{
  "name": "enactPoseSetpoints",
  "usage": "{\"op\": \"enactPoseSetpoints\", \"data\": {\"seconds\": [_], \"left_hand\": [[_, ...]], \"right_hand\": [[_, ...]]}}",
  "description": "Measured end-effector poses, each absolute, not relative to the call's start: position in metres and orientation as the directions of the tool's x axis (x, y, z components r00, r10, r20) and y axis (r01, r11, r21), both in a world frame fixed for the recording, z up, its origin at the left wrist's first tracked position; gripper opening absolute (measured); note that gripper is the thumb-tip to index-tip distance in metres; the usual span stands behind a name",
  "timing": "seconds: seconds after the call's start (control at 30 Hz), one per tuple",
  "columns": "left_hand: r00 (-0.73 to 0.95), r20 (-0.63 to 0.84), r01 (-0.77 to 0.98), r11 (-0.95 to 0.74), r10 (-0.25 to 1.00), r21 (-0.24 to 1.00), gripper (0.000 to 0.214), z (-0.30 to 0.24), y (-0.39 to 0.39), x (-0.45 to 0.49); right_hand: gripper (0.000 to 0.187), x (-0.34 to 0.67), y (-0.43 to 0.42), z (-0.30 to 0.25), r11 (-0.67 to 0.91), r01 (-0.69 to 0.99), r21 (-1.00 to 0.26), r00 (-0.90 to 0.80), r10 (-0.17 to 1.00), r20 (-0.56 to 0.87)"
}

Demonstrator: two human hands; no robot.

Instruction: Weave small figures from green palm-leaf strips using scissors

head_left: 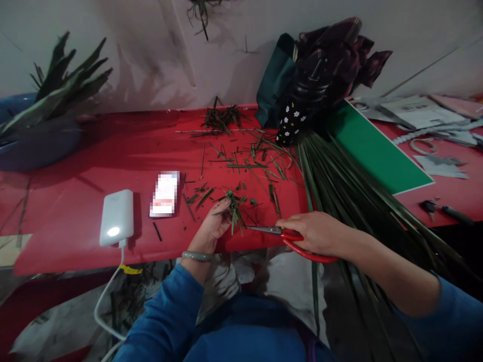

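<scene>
My left hand [214, 224] is closed round a small bunch of green leaf strips [234, 207] at the front edge of the red table [94, 151]. Red-handled scissors [290, 238] sit in my right hand [320, 233], fingers through the handles. The blades point left, their tips just below the bunch. Both hands are over the table's near edge, with my blue sleeves below.
Cut leaf scraps [241, 161] litter the table's middle. A bundle of long green leaves [339, 191] slopes off the right front. A white power bank [116, 217] with a cable lies left, a blurred card [165, 194] beside it. Dark bags [320, 70], a green board [373, 151], papers and a potted plant [49, 100] stand around.
</scene>
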State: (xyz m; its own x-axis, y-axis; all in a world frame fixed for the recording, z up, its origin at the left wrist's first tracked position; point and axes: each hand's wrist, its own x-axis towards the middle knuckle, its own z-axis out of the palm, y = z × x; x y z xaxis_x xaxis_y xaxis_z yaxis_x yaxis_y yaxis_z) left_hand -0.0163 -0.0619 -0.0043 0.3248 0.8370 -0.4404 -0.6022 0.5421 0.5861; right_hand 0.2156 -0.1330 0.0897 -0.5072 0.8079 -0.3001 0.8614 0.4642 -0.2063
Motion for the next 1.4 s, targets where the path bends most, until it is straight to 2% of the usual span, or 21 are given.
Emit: {"op": "enactPoseSetpoints", "data": {"seconds": [0.43, 0.97, 1.23, 1.4], "left_hand": [[0.314, -0.427, -0.616, 0.524, 0.848, 0.588, 0.011, -0.003, -0.062, -0.015], [0.342, -0.419, -0.623, 0.537, 0.841, 0.569, 0.014, -0.007, -0.061, -0.017], [0.204, -0.507, -0.711, 0.483, 0.838, 0.511, 0.008, -0.001, -0.059, -0.021], [0.232, -0.469, -0.695, 0.483, 0.852, 0.533, 0.009, -0.003, -0.062, -0.022]], "right_hand": [[0.044, 0.219, -0.135, 0.093, 0.42, 0.888, -0.187, -0.459, 0.819, -0.343], [0.036, 0.208, -0.13, 0.087, 0.47, 0.864, -0.179, -0.502, 0.783, -0.367], [0.038, 0.209, -0.112, 0.079, 0.257, 0.966, -0.012, -0.25, 0.929, -0.272], [0.042, 0.179, -0.092, 0.057, 0.211, 0.977, -0.044, -0.215, 0.948, -0.233]]}}
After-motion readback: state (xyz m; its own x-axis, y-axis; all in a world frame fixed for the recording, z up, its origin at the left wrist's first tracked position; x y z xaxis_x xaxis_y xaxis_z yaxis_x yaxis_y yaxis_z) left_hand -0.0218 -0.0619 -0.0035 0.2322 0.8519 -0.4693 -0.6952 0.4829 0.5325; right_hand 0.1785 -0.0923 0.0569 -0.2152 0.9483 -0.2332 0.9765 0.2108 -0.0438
